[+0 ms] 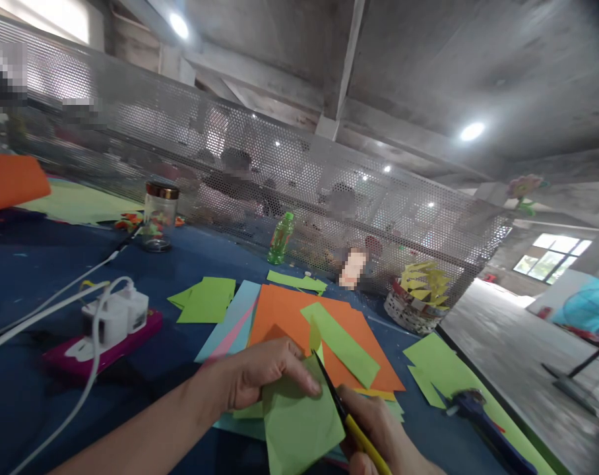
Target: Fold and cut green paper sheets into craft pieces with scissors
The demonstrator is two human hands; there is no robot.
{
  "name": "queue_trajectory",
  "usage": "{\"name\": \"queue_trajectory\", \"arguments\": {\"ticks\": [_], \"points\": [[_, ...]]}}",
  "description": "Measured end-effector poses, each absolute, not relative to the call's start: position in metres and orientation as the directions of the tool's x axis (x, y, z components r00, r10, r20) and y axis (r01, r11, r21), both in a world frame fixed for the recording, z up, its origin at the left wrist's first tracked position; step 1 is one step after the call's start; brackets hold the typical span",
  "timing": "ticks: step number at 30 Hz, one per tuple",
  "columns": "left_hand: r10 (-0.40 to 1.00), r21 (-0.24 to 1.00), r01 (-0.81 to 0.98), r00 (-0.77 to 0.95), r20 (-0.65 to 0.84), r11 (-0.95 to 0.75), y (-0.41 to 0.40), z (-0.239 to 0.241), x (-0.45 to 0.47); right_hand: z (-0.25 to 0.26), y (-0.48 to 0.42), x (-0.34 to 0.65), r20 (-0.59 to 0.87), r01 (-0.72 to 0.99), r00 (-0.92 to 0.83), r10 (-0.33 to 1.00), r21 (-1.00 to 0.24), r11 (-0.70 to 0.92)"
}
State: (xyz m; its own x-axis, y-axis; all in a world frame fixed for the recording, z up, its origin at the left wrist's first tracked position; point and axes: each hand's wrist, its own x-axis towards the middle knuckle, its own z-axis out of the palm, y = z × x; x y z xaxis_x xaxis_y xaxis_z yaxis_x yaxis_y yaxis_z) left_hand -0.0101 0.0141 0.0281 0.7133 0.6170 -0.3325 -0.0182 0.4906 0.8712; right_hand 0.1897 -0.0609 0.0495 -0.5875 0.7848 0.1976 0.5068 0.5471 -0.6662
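My left hand pinches a piece of green paper from its upper left side, thumb on top. In my right hand is a pair of scissors with yellow handles and dark blades, the blades at the paper's upper right edge. A narrow strip of the green paper curls up by the blade tips. Beneath both hands lies a stack of coloured sheets, with an orange sheet on top and a green paper strip across it. Blue and pink sheets stick out at the left of the stack.
A purple power strip with white chargers and cables sits left. Behind stand a glass jar and a green bottle near a perforated metal screen. Right are a basket of yellow-green pieces and a dark blue-handled tool.
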Motion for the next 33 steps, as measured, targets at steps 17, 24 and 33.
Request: {"name": "queue_trajectory", "arguments": {"ticks": [17,24,33], "points": [[0.604,0.877,0.003,0.724,-0.333,0.48,0.013,0.024,-0.007,0.049,-0.057,0.185,0.274,0.455,-0.616,0.739,-0.642,0.617],[0.577,0.88,-0.022,0.763,-0.291,0.474,0.014,0.02,-0.006,0.042,-0.057,0.189,0.29,0.445,-0.607,0.74,-0.647,0.619],[0.642,0.909,0.005,0.707,-0.298,0.417,0.018,0.031,-0.019,0.029,-0.051,0.201,0.182,0.445,-0.531,0.827,-0.771,0.455]]}}
